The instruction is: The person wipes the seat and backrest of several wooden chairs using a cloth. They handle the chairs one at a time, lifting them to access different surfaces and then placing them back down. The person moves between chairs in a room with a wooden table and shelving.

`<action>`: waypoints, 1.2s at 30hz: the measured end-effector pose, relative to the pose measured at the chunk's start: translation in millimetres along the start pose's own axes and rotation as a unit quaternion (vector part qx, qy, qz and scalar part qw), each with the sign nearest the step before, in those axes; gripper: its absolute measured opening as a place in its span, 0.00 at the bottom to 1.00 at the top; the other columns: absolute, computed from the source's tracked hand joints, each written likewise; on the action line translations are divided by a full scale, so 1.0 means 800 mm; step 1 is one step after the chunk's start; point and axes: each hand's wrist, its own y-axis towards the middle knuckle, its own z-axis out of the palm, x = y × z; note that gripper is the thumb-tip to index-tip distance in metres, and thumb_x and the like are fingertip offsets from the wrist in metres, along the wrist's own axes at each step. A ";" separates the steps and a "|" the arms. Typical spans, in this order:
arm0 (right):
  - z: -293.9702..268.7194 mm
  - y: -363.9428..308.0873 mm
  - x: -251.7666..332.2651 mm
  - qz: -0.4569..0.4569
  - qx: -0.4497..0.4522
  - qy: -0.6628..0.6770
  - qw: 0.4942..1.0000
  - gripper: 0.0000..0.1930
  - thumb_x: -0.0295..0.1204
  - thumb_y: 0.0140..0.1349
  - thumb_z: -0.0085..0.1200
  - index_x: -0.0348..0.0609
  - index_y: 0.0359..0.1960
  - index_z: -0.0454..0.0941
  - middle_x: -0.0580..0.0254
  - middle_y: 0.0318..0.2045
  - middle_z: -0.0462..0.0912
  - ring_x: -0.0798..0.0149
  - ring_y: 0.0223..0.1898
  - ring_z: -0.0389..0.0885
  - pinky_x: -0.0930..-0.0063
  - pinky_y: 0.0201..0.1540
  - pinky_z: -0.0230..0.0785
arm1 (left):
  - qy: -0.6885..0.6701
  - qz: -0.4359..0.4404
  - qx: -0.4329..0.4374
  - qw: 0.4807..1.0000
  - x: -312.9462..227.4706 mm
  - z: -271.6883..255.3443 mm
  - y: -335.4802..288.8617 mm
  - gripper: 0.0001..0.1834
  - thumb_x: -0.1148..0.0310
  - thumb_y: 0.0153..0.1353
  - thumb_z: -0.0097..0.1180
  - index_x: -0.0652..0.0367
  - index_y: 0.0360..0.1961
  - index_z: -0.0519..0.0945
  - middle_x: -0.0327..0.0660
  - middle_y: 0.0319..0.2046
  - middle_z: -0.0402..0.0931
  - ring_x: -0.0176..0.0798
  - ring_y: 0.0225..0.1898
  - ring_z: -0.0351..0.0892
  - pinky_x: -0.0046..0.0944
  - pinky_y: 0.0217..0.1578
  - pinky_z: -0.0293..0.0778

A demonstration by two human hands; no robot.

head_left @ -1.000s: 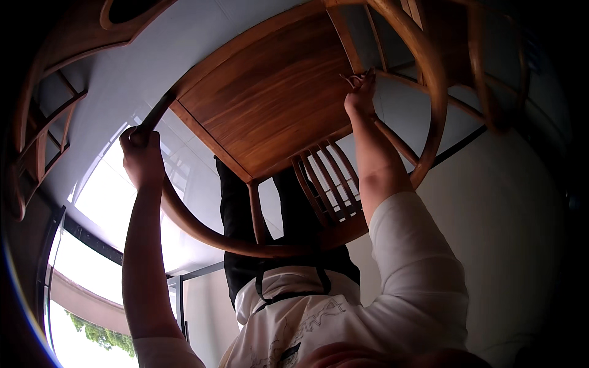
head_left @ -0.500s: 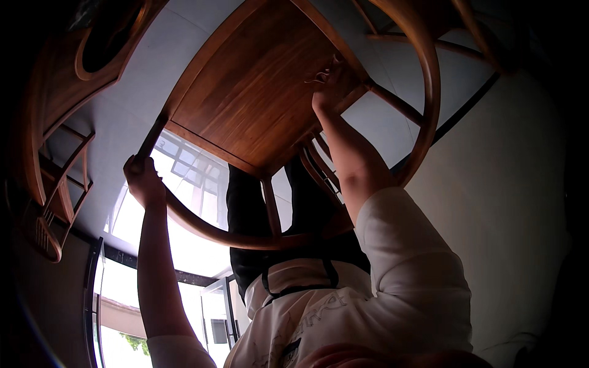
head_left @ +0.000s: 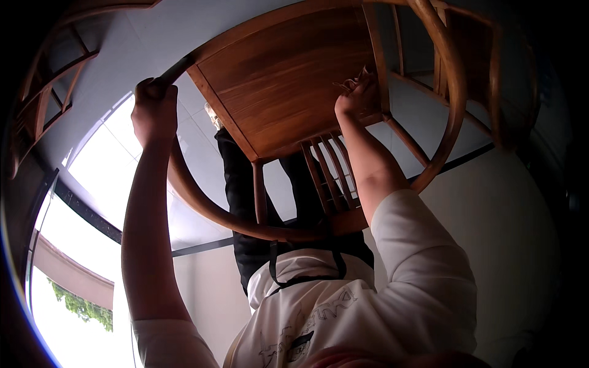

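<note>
**Gripping on the left, bunched up on the right**

At far left, in shadow on a pale grey tiled floor (head_left: pixel 135 30), a dark brown wooden chair with thin rails (head_left: pixel 72 64); below, beyond a bright opening, green leafy foliage (head_left: pixel 83 306). Next, the left hand (head_left: pixel 154 113), wrapped around the left end of the smooth curved rail (head_left: pixel 282 233) of a glossy reddish-brown wooden armchair (head_left: pixel 294 86). Centrally placed, directly ahead of the body, with slatted backrest (head_left: pixel 324 172) nearest. Just left of the flat wooden seat (head_left: pixel 264 73), a partly hidden pale shoe (head_left: pixel 213 116); under the curved rail, legs in black trousers (head_left: pixel 239 184); lower down, a white printed shirt (head_left: pixel 423 257). Over the seat's right part, the right hand (head_left: pixel 354 100), fingers bunched, pinching a crumpled, thin, brownish cloth-like piece (head_left: pixel 353 80); touching the seat or just above, impossible to tell. Farther right, beyond the armchair, another brown wooden chair with rounded rail (head_left: pixel 494 73); below, a plain pale wall (head_left: pixel 466 208).
</note>
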 end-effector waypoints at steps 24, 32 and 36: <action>-0.100 -0.322 0.048 -0.560 0.371 -0.055 0.739 0.29 0.29 0.67 0.50 0.60 0.72 0.69 0.68 0.77 0.61 0.57 0.76 0.60 0.46 0.73 0.59 | 0.014 0.007 0.015 1.000 -0.003 0.008 0.006 0.28 0.45 0.60 0.64 0.45 0.57 0.80 0.44 0.48 0.87 0.51 0.52 0.86 0.47 0.55 0.79; -0.093 -0.407 0.058 0.273 0.288 0.301 0.867 0.36 0.49 0.77 0.42 0.39 0.78 0.51 0.38 0.77 0.52 0.49 0.76 0.58 0.53 0.74 0.59 | 0.003 0.034 0.002 0.999 0.011 0.008 0.018 0.26 0.46 0.61 0.63 0.49 0.54 0.84 0.40 0.35 0.88 0.41 0.38 0.88 0.41 0.47 0.81; -0.053 -0.412 0.057 0.434 0.179 0.384 0.795 0.32 0.47 0.80 0.37 0.47 0.79 0.51 0.53 0.77 0.56 0.61 0.75 0.60 0.62 0.73 0.62 | 0.013 0.115 -0.052 0.992 0.020 0.015 0.024 0.24 0.48 0.63 0.62 0.52 0.52 0.85 0.38 0.28 0.84 0.33 0.28 0.85 0.35 0.36 0.81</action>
